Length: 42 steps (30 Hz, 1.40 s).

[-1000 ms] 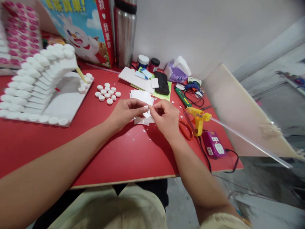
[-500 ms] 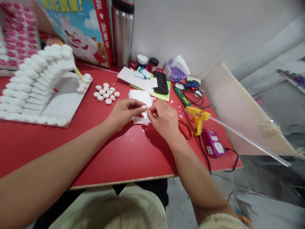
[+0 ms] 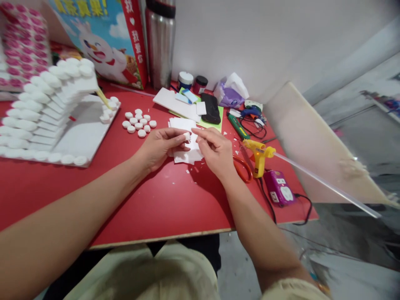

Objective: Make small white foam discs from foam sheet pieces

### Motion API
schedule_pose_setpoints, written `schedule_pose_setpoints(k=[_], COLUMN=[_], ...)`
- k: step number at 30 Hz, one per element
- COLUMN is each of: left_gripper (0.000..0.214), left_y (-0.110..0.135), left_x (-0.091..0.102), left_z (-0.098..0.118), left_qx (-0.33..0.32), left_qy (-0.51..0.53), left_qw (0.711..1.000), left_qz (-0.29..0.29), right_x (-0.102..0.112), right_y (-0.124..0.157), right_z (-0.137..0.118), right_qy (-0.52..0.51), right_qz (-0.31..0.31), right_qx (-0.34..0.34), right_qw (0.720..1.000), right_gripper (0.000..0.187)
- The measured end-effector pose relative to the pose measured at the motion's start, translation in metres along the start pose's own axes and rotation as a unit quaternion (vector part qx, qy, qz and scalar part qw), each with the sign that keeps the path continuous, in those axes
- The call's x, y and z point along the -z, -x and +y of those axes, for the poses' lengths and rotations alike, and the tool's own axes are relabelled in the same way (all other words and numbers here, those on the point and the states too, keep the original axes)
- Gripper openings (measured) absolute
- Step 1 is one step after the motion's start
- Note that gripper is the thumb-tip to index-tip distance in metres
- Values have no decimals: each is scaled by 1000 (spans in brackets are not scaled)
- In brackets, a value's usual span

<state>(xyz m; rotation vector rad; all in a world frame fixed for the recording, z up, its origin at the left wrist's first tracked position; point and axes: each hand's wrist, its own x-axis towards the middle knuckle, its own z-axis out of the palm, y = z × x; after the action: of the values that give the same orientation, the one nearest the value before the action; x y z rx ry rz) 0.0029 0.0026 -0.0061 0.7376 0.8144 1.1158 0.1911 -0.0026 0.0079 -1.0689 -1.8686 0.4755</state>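
My left hand (image 3: 161, 148) pinches a small white rounded piece (image 3: 187, 136) between thumb and fingertips; its material cannot be made out. Just to the right, my right hand (image 3: 215, 150) is open, index finger stretched toward the piece and apart from the thumb, with nothing visible in it. Both hands are over a stack of white paper pieces (image 3: 184, 157) on the red table. Left of them lies a cluster of white rounded pieces (image 3: 138, 125). Farther left stands a white stepped model (image 3: 51, 121) edged with similar rounds.
On the right are a yellow glue gun (image 3: 258, 156) with a long clear stick, orange-handled scissors (image 3: 243, 170), a purple power socket (image 3: 280, 188) and a green tool (image 3: 237, 126). Behind stand a steel flask (image 3: 160, 46), small jars (image 3: 185, 79) and a tissue pack (image 3: 230, 93).
My right hand's fingertips have come away from the white piece and its index finger has straightened. The left hand keeps hold of the piece, which now shows more clearly.
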Motion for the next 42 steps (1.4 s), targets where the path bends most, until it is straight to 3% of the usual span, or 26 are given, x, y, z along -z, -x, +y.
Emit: schedule_pose_setpoints(k=[12,26,36,42], left_gripper=[37,37,38,27], left_y=[1,4,2,-2], left_x=[-1,-2,0,5], left_z=[0,2,2,-2], left_qx=[13,31,34,28], left_qy=[31,-23,-26,6], left_qw=[999,999,999,999], left_qz=[-7,3,-12,-42], right_x=[-12,-9,-7,-6], right_y=[6,8,8,10], right_z=[3,1,0,0], right_qy=[39,93,120,142], right_qz=[-16,-24,-41,-58], right_qx=[77,124,100,101], right_qw=[996,988,987,983], right_gripper=[35,32,32,38])
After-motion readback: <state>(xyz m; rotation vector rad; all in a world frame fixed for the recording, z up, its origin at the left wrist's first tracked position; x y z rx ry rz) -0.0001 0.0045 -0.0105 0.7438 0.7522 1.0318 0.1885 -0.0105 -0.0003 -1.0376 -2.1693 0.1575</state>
